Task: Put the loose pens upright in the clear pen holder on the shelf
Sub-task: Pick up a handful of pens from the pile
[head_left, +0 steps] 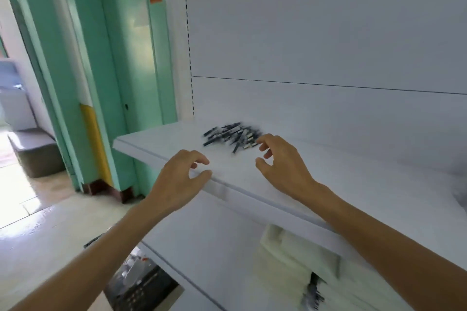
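Loosely curled hands (empty) near pens.

Shop, white slotted display shelving, teal doorway beside it

A blurred heap of dark loose pens lies on the white flat shelf. The right hand hovers just beside the heap, fingers loosely curled and empty. The left hand hangs at the shelf's front edge, fingers bent, holding nothing. A mint-green wall stands left.
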The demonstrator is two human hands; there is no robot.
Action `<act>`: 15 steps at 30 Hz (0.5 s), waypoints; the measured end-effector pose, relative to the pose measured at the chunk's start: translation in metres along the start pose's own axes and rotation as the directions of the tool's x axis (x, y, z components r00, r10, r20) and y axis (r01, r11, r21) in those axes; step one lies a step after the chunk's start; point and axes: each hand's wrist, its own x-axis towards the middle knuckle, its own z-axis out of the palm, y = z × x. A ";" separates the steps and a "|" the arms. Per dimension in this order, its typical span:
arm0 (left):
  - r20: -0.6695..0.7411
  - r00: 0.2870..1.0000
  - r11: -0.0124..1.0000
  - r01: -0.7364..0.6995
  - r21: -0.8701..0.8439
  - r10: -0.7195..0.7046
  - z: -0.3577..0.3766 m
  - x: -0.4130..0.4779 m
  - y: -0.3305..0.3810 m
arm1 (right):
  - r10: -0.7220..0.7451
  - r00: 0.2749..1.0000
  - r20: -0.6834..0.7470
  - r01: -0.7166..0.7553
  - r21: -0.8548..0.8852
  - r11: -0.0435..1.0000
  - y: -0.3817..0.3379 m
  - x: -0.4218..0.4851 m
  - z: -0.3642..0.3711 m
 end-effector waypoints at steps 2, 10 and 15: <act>0.009 1.000 1.000 0.002 0.018 -0.002 -0.013 0.003 -0.023 | 0.018 1.000 0.000 -0.018 0.023 1.000 -0.009 0.010 0.021; 0.092 0.995 0.998 -0.033 0.045 0.029 -0.036 0.028 -0.083 | 0.100 0.995 -0.007 -0.099 0.079 0.992 -0.031 0.041 0.077; 0.113 0.993 0.999 -0.017 -0.036 0.021 -0.022 0.071 -0.101 | 0.090 0.995 0.048 -0.090 -0.012 0.996 -0.017 0.075 0.081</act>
